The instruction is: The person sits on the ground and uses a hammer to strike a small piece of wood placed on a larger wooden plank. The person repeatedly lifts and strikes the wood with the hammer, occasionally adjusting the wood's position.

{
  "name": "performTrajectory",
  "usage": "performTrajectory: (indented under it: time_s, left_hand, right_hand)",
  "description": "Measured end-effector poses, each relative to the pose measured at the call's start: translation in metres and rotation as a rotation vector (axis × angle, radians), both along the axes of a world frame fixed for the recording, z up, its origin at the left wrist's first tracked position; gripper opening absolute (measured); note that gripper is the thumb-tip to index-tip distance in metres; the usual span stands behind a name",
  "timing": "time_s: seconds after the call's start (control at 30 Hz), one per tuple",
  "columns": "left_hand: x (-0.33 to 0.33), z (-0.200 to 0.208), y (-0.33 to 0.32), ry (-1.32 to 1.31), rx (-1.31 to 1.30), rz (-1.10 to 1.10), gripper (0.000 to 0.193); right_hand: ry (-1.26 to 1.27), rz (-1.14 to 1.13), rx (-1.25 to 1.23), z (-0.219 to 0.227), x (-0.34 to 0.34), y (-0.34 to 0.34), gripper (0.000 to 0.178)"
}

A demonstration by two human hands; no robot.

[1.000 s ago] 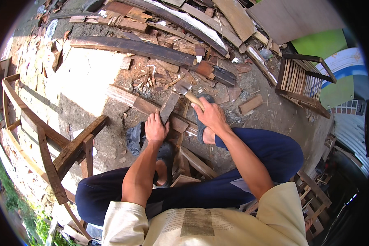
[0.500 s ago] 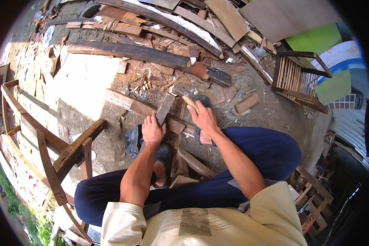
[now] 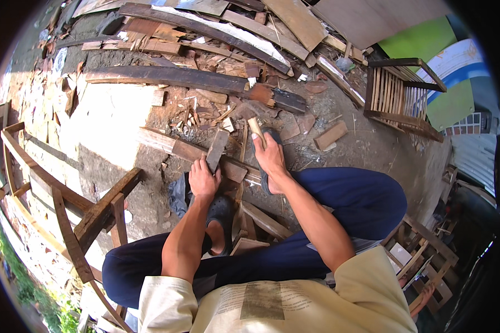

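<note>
My left hand (image 3: 204, 178) is closed around the lower end of a short grey-brown wood block (image 3: 217, 149). That block rests against a longer plank (image 3: 186, 150) lying on the ground. In my right hand (image 3: 270, 157) is a hammer (image 3: 255, 127), gripped by its pale wooden handle; its dark head is smeared by motion and sits beyond the block's upper end, apart from it. Under my right hand is my dark clog (image 3: 268, 180), and the other clog (image 3: 221, 222) stands beside my left wrist.
A long dark beam (image 3: 166, 77) and wood chips lie ahead. At the left stands a wooden frame (image 3: 94, 213). A slatted wooden piece (image 3: 397, 91) is at the right, with a small offcut (image 3: 331, 135) nearer. Another person's hand (image 3: 426, 292) shows at the lower right.
My right hand has shifted slightly left, and the hammer head has swung up, away from the block. My left hand keeps the block in nearly the same place. The view has shifted slightly.
</note>
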State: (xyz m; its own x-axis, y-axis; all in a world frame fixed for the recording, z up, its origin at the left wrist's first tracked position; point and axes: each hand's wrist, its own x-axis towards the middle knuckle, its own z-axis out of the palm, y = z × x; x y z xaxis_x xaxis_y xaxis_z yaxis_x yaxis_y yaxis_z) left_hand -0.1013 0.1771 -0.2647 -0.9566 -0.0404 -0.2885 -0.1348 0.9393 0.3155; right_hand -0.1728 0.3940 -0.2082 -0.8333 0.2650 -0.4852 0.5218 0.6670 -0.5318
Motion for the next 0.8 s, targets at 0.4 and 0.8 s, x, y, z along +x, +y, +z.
performTrajectory:
  time_s: [0.4,0.8]
  left_hand:
    - [0.000,0.001,0.000,0.009,-0.010,-0.011,0.067]
    - [0.001,-0.001,-0.001,0.030,-0.017,-0.011,0.066]
  right_hand:
    - [0.046,-0.044,-0.064,-0.001,0.003,-0.016,0.048]
    - [-0.219,-0.511,-0.458,-0.011,0.003,-0.032,0.055]
